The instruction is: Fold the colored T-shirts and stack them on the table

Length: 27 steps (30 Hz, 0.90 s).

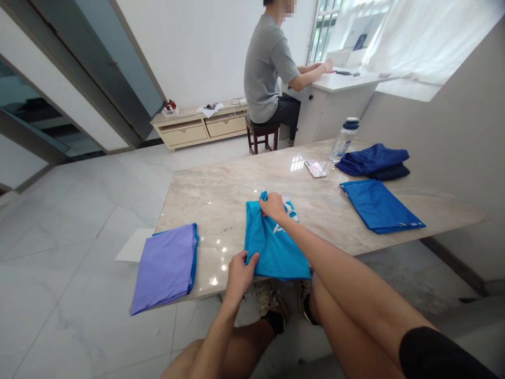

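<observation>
A folded turquoise cloth [276, 250] with a white print lies at the near edge of the table in front of me. My right hand [273, 206] is closed on its far edge, where a bit of the fabric sticks up bunched past the fingers. At the near left edge my left hand [241, 268] pinches the same cloth between thumb and fingers. The fabric wrinkles between the two hands. Whether it is a shirt or some other piece, I cannot tell.
On the marble-patterned table [221, 184], a purple folded cloth [165, 266] lies left. To the right are a blue folded cloth [379, 205], a dark blue heap [373, 160], a phone [315, 169] and a water bottle [345, 139]. A person [266, 68] sits beyond.
</observation>
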Available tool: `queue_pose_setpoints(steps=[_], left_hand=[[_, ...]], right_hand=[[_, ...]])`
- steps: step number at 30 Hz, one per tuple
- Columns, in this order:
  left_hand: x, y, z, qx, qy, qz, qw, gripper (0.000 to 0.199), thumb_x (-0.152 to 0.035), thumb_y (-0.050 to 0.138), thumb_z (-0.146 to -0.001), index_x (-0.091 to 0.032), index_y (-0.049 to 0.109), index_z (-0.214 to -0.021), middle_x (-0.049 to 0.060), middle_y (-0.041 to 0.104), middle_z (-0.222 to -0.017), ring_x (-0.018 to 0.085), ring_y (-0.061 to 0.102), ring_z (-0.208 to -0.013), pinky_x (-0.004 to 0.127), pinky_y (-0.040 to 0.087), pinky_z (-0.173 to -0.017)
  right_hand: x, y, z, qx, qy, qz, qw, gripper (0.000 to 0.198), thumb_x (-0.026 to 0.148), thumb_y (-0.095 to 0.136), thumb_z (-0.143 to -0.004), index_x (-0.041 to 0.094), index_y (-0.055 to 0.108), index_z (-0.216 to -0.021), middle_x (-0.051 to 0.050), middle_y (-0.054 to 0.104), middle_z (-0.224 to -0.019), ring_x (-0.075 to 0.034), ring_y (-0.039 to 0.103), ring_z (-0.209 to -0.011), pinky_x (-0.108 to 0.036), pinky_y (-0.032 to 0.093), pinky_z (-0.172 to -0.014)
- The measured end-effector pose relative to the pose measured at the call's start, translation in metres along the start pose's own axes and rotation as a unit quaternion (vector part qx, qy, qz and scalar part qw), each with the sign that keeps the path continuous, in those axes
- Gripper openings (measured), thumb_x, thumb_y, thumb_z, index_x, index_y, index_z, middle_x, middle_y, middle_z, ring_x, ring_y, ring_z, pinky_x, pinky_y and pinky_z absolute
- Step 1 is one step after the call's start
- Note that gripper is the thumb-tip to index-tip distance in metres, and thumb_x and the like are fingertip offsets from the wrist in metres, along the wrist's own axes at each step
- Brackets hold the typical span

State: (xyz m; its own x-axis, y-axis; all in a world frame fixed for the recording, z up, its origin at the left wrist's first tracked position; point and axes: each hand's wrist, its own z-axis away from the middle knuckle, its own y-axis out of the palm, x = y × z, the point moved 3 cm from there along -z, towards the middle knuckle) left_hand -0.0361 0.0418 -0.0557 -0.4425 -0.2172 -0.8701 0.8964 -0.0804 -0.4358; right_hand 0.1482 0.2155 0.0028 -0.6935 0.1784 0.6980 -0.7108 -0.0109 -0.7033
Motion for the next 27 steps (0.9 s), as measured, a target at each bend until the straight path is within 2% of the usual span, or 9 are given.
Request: queue_pose_setpoints(steps=[4,8,10,13,15,17,21,23,27], left_hand=[[0.017,-0.012,-0.001,-0.003,-0.028,-0.037,0.999,0.037,-0.054,0.07,-0.083,-0.018,0.076,-0.09,0.009,0.08,-0.085,0.029,0.074,-0.083,0.037,0.053,-0.078],[0.019,-0.015,-0.004,0.01,-0.036,-0.041,0.998,0.026,-0.044,0.072,-0.084,-0.019,0.076,-0.089,0.008,0.081,-0.085,0.028,0.076,-0.082,0.035,0.054,-0.077],[0.012,-0.016,-0.005,0.002,-0.025,-0.064,0.998,0.021,-0.04,0.072,-0.087,-0.019,0.075,-0.089,0.008,0.081,-0.086,0.027,0.076,-0.082,0.034,0.053,-0.077],[0.0,-0.018,-0.005,-0.013,-0.021,-0.129,0.991,0.014,-0.031,0.072,-0.091,-0.019,0.076,-0.094,0.008,0.082,-0.088,0.026,0.076,-0.085,0.033,0.051,-0.078],[-0.005,-0.02,-0.004,-0.017,-0.028,-0.181,0.983,0.011,-0.027,0.072,-0.093,-0.018,0.077,-0.096,0.009,0.082,-0.09,0.027,0.077,-0.087,0.032,0.049,-0.078],[-0.008,-0.023,-0.002,-0.016,-0.032,-0.227,0.973,0.01,-0.026,0.071,-0.095,-0.019,0.078,-0.095,0.01,0.083,-0.091,0.028,0.078,-0.09,0.031,0.047,-0.077],[-0.007,-0.028,-0.001,0.013,-0.049,-0.285,0.957,0.017,-0.031,0.07,-0.1,-0.02,0.079,-0.09,0.01,0.083,-0.091,0.03,0.078,-0.094,0.032,0.044,-0.075],[-0.008,-0.032,0.0,0.034,-0.06,-0.31,0.948,0.022,-0.034,0.068,-0.102,-0.021,0.077,-0.087,0.009,0.082,-0.091,0.03,0.077,-0.095,0.032,0.043,-0.075],[-0.017,-0.036,0.004,0.031,-0.072,-0.386,0.919,0.031,-0.046,0.061,-0.107,-0.022,0.073,-0.09,0.01,0.079,-0.09,0.033,0.076,-0.093,0.035,0.046,-0.073]], right_hand=[[-0.003,-0.001,-0.006,0.023,-0.024,-0.007,0.999,0.04,0.038,0.057,-0.11,0.016,0.082,-0.088,-0.008,0.082,-0.077,-0.02,0.078,-0.067,-0.023,0.057,-0.064],[-0.024,-0.024,-0.012,-0.004,-0.066,0.052,0.996,0.026,0.022,0.06,-0.104,0.016,0.085,-0.108,-0.011,0.085,-0.111,-0.024,0.079,-0.103,-0.027,0.057,-0.094],[-0.038,-0.037,-0.013,-0.009,-0.087,0.09,0.992,0.03,0.018,0.061,-0.102,0.015,0.083,-0.122,-0.014,0.081,-0.131,-0.027,0.072,-0.123,-0.032,0.05,-0.111],[-0.057,-0.049,-0.015,-0.01,-0.097,0.141,0.985,0.041,0.022,0.062,-0.103,0.014,0.076,-0.14,-0.018,0.071,-0.15,-0.035,0.058,-0.141,-0.044,0.042,-0.12],[-0.066,-0.054,-0.02,-0.006,-0.094,0.168,0.981,0.042,0.027,0.063,-0.103,0.015,0.076,-0.141,-0.019,0.07,-0.15,-0.04,0.052,-0.143,-0.052,0.039,-0.119],[-0.072,-0.056,-0.028,0.01,-0.094,0.188,0.978,0.034,0.032,0.067,-0.101,0.019,0.083,-0.128,-0.018,0.077,-0.137,-0.042,0.054,-0.139,-0.054,0.038,-0.116],[-0.083,-0.06,-0.044,0.03,-0.089,0.204,0.974,0.026,0.04,0.068,-0.101,0.023,0.087,-0.108,-0.011,0.084,-0.11,-0.033,0.066,-0.12,-0.048,0.038,-0.111],[-0.089,-0.063,-0.047,0.005,-0.079,0.212,0.974,0.029,0.037,0.062,-0.105,0.023,0.086,-0.113,-0.011,0.083,-0.114,-0.03,0.069,-0.116,-0.045,0.041,-0.107],[-0.089,-0.059,-0.035,-0.064,-0.099,0.236,0.964,0.038,0.027,0.049,-0.11,0.017,0.079,-0.131,-0.019,0.075,-0.14,-0.035,0.06,-0.134,-0.047,0.044,-0.11]])
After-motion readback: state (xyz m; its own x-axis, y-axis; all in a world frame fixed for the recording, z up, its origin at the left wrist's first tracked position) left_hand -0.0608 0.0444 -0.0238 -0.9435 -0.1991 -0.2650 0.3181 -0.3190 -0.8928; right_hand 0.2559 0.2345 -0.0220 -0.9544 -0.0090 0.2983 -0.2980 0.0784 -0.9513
